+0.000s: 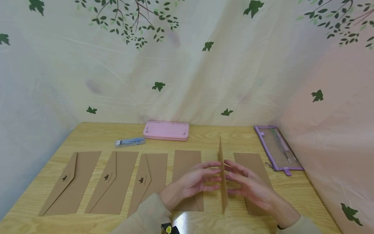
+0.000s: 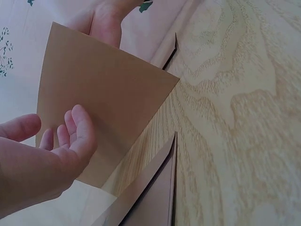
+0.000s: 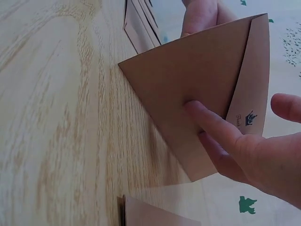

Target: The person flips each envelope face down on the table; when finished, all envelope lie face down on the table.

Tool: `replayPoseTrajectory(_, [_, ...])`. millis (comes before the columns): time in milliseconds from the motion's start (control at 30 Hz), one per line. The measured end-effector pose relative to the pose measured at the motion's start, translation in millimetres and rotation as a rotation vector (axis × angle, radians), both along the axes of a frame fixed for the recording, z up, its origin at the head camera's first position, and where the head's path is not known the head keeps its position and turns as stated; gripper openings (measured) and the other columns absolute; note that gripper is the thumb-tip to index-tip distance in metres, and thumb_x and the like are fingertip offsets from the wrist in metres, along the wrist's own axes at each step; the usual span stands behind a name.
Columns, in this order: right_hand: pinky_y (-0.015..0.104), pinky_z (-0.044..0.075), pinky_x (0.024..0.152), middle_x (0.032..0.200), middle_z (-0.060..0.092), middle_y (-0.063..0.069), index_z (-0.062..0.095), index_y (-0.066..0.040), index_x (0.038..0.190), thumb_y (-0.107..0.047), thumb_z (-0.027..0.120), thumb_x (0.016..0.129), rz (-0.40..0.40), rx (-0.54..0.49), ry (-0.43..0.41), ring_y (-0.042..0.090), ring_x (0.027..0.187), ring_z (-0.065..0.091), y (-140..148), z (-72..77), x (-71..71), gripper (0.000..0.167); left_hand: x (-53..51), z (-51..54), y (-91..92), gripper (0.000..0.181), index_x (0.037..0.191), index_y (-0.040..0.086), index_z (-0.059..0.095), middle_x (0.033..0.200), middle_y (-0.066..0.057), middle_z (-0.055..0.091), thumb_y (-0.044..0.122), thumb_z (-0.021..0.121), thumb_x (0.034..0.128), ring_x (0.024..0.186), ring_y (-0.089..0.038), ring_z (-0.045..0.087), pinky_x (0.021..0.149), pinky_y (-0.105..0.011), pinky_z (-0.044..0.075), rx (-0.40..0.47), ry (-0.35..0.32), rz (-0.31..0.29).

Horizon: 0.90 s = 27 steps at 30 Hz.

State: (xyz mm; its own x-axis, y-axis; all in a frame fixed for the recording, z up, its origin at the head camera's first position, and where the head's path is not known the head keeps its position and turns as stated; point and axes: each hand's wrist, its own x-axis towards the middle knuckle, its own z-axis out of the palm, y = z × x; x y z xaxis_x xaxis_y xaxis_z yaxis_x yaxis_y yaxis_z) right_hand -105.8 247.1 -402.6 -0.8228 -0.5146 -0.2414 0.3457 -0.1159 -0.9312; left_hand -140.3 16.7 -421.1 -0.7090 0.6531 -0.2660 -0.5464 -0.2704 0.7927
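One brown envelope (image 1: 223,191) stands on its edge on the table, upright between the two hands. Against its left face are the fingertips of my left hand (image 1: 195,182), the fingers loosely bent. My right hand (image 1: 257,190) touches the opposite face with extended fingertips. The left wrist view shows the envelope's plain side (image 2: 94,80) near the left hand (image 2: 51,165). Seen from the right wrist, the flap side with a crown print (image 3: 250,117) faces the right hand (image 3: 258,155). Two envelopes lie flat beneath the hands, one at left (image 1: 187,162), one at right (image 1: 251,165).
Three brown envelopes with crown-printed flaps, left (image 1: 84,175), middle (image 1: 124,175) and right (image 1: 159,175), lie in a row at the left. Behind them are a pink case (image 1: 166,130) and a blue item in clear wrapping (image 1: 130,142). A purple-edged pouch (image 1: 277,146) lies back right.
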Motion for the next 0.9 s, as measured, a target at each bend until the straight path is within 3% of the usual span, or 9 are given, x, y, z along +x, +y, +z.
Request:
replayPoseTrajectory(200, [0.052,0.044,0.107,0.168,0.002,0.02,0.004,-0.004,0.162,-0.019,0.045,0.109,-0.003,0.024,0.006,0.036,0.147,0.024,-1.6,2.8,1.2,0.069,0.6,-1.3,1.3,0.036,0.135,0.006,0.059,0.117,-0.006,0.064,0.014,0.061,0.1005,0.1,-0.02,0.063,0.092,-0.039,0.055,-0.013,0.016,-0.005])
replayPoseTrajectory(433, [0.049,0.047,0.105,0.166,0.006,0.025,0.0,-0.001,0.161,-0.018,0.044,0.11,0.007,-0.01,0.014,0.028,0.138,0.042,-1.5,3.7,2.0,0.07,0.9,-1.7,2.8,0.036,0.135,0.005,0.059,0.114,-0.005,0.063,0.013,0.06,0.1004,0.098,-0.018,0.063,0.093,-0.038,0.055,-0.026,0.017,-0.01])
replayPoseTrajectory(667, [0.046,0.048,0.103,0.164,0.005,0.028,-0.004,0.001,0.16,-0.019,0.043,0.11,0.0,-0.008,0.032,0.024,0.131,0.05,0.7,3.6,3.9,0.071,0.8,-2.4,4.5,0.037,0.136,0.005,0.059,0.119,-0.006,0.061,0.013,0.06,0.0998,0.1,-0.018,0.062,0.09,-0.034,0.055,-0.042,0.022,-0.014])
replayPoseTrajectory(800, [0.045,0.049,0.102,0.163,0.011,0.028,-0.002,0.002,0.16,-0.017,0.043,0.11,-0.009,0.004,0.054,0.024,0.128,0.053,2.5,2.2,3.2,0.07,0.9,-2.9,5.1,0.037,0.135,0.005,0.059,0.119,-0.006,0.062,0.013,0.061,0.0992,0.101,-0.019,0.062,0.088,-0.033,0.055,-0.056,0.027,-0.013])
replayPoseTrajectory(900, [0.043,0.051,0.101,0.159,0.028,0.021,-0.001,0.003,0.16,-0.017,0.044,0.11,-0.019,0.003,0.054,0.022,0.126,0.055,3.9,0.8,2.8,0.07,1.1,-2.9,5.1,0.037,0.135,0.005,0.06,0.119,-0.005,0.062,0.013,0.061,0.0992,0.101,-0.019,0.062,0.087,-0.033,0.055,-0.063,0.034,-0.012])
